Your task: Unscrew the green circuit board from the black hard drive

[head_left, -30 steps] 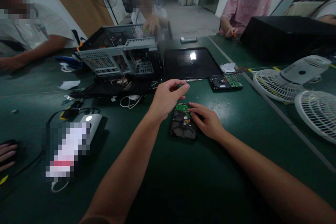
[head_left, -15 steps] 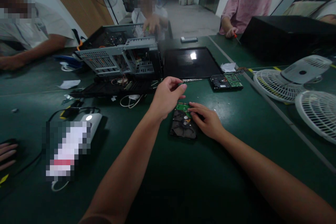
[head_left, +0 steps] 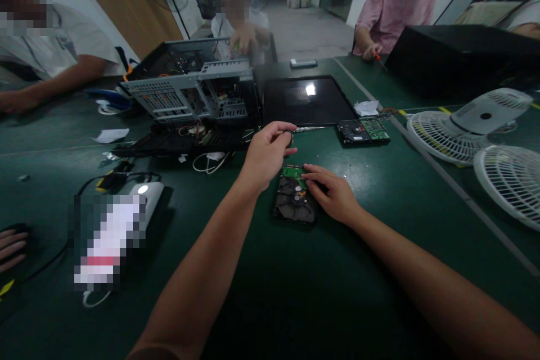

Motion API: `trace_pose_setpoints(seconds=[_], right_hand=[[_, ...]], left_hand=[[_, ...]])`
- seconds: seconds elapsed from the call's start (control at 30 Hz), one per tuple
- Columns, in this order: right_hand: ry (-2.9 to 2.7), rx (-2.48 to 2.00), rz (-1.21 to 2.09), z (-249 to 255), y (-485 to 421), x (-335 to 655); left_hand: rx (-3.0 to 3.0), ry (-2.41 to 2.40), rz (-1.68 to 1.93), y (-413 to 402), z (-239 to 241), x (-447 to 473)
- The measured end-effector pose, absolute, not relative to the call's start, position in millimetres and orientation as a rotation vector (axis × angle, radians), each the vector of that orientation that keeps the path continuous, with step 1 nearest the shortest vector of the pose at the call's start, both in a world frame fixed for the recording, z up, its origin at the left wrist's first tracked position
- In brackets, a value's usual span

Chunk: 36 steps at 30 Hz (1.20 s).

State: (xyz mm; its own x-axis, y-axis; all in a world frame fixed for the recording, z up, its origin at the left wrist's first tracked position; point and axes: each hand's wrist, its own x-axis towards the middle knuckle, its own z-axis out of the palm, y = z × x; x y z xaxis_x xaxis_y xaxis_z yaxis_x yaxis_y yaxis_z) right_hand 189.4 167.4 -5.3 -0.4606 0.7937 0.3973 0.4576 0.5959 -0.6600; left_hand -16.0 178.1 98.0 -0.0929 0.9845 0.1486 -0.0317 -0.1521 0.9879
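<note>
A hard drive (head_left: 295,202) lies flat on the green table in front of me, its green circuit board at the far end. My right hand (head_left: 333,194) is at its right edge, fingertips and thumb on the board side, holding it in place. Above the drive's far end, my left hand (head_left: 270,152) is raised with thumb and fingers pinched together. Something small and dark shows at its fingertips, too small to name. A second hard drive (head_left: 363,131) lies farther off to the right, with its green board showing.
An opened computer case (head_left: 189,95) stands at the back left, beside a black side panel (head_left: 307,101). White fans (head_left: 447,129) lie at right, near a black case (head_left: 459,62). At left are a white power bank (head_left: 154,197) and cables. Co-workers sit around the table.
The fingers of my left hand have shifted slightly, the index finger stretching farther over the thumb. My right hand and the hard drive have stayed in place.
</note>
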Motion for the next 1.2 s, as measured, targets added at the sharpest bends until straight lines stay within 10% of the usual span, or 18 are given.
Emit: trace_pose_setpoints(seconds=[1.2], right_hand=[[-2.125, -0.993, 0.617, -2.0, 166.8, 188.9]], left_hand=[[1.392, 1.327, 1.41, 180.3, 94.6, -21.0]])
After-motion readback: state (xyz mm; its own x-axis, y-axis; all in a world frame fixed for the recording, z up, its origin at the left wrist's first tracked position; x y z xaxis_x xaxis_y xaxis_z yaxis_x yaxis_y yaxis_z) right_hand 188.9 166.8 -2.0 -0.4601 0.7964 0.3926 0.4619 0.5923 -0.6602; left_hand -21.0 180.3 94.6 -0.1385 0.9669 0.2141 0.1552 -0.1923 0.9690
